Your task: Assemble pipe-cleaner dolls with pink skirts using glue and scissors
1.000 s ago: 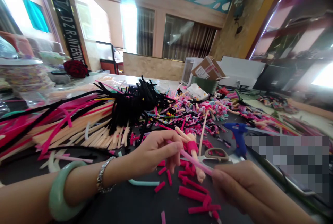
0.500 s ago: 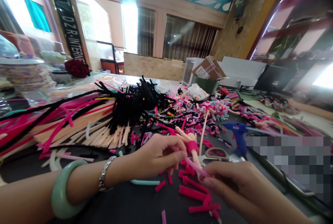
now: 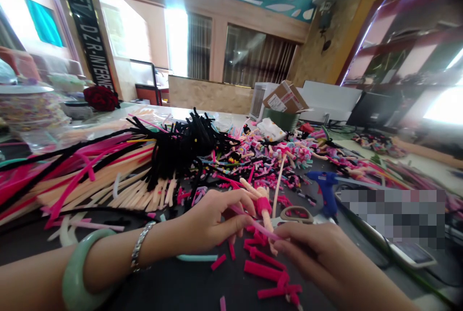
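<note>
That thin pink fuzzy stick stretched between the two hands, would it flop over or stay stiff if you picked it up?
The pink stick runs nearly straight between the left hand and right hand, so it probably holds a shape rather than drooping. It is thin, so likely very light. Its fuzzy surface should grip, not slip. Bent pink offcuts on the table suggest it bends easily.

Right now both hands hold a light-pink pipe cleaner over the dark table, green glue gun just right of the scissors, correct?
Not quite: the glue gun is blue, not green, as the head view shows. Both the left hand and right hand do hold the light-pink pipe cleaner, and the scissors lie left of the gun.
</note>
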The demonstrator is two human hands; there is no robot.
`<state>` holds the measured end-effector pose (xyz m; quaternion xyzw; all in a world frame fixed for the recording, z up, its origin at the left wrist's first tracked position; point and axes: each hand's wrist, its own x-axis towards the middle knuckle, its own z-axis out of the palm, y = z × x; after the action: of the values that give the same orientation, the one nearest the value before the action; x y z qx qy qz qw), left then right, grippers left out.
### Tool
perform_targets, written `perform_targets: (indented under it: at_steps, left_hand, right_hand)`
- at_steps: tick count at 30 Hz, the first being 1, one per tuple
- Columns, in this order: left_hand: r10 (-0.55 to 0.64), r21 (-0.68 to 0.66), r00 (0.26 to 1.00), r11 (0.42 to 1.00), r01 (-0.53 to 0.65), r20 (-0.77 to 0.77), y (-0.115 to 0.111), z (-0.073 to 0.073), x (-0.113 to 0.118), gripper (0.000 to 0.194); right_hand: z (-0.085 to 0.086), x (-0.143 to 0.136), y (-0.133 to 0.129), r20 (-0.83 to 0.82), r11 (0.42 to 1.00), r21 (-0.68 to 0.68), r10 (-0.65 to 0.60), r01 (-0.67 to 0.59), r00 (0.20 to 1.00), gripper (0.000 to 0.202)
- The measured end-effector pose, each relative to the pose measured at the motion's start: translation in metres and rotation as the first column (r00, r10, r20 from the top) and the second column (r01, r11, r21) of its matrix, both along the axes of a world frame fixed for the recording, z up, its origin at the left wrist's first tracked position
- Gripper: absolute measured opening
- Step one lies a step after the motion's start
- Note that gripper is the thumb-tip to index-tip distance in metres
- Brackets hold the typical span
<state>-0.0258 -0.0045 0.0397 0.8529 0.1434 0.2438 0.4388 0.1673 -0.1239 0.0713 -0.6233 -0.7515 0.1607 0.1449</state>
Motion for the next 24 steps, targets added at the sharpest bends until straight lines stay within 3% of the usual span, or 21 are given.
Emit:
perform_targets:
  at_steps: [6,12,18,24]
  left_hand:
    - [0.096,-0.077,0.995,0.993,-0.094,0.020,0.006,-0.007,0.002,0.020]
    - [0.151,-0.206,0.979,0.971,-0.122,0.135,0.011,-0.016,0.006,0.028]
    - [0.089,-0.247,0.987,0.968,-0.054,0.132,0.011,-0.020,0.006,0.030]
    - [0.131,-0.197,0.988,0.974,-0.112,0.087,0.013,-0.020,0.006,0.034]
  right_hand:
    - [-0.004,0.007,0.002,0.063,0.996,0.076,-0.053,0.048,0.997,0.033]
    - [0.000,0.016,0.002,0.088,0.977,0.173,-0.143,0.126,0.986,0.033]
    - [0.010,0.019,0.001,0.061,0.961,0.240,-0.154,0.135,0.986,0.034]
    - [-0.014,0.022,0.024,0.123,0.932,0.259,-0.292,0.254,0.948,0.037]
